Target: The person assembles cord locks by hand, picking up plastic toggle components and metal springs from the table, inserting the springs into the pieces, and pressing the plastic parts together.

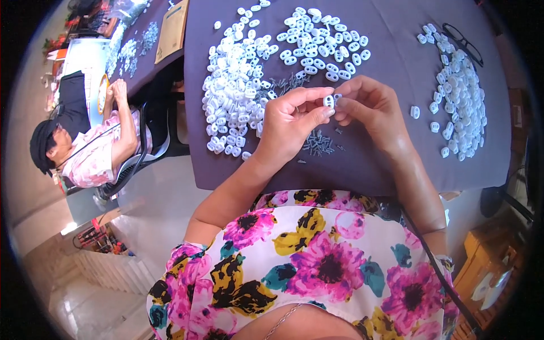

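Observation:
My left hand pinches a small white oval plastic piece between thumb and forefinger, above the purple-covered table. My right hand meets it from the right, fingertips closed against the same piece and on something tiny that I cannot make out. A small heap of grey metal pins lies just below my hands. A large pile of white pieces lies to the left of my hands.
Further white pieces are spread at the far middle and heaped at the right, beside black glasses. Another person sits at a neighbouring table on the left. A brown envelope lies far left.

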Tool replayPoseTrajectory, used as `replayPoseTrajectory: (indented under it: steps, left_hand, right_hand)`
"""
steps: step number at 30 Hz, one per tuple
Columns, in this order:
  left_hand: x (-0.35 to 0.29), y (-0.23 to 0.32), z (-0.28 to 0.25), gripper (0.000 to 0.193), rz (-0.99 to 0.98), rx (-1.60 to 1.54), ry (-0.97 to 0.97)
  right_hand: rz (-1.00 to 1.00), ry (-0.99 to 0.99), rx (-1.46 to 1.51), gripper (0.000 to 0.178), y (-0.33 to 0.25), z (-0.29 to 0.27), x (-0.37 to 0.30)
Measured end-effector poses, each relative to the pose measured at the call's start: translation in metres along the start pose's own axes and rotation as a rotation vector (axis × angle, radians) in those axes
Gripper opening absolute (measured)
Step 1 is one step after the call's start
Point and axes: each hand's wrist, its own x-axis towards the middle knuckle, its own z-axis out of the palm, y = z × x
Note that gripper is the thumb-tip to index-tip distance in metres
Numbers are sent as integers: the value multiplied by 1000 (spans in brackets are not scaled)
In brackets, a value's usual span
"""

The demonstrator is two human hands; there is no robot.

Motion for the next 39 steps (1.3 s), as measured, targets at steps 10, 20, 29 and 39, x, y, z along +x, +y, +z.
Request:
replayPoseTrajectory:
  steps: [10,20,29,39]
  left_hand:
    - [-1,0,-4,30,3,-6,-21]
    - [0,0,-4,29,22,15,-24]
    - [0,-1,-5,30,-21,-7,-25]
    - [-3,-2,-6,29,-15,29,-10]
  right_hand:
    - [-2,-10,-31,14,4,1,0]
    - [7,-11,-50,12,2,1,-1]
    - [13,-11,-6,12,4,1,1]
    - [4,-17,-31,9,6,2,-1]
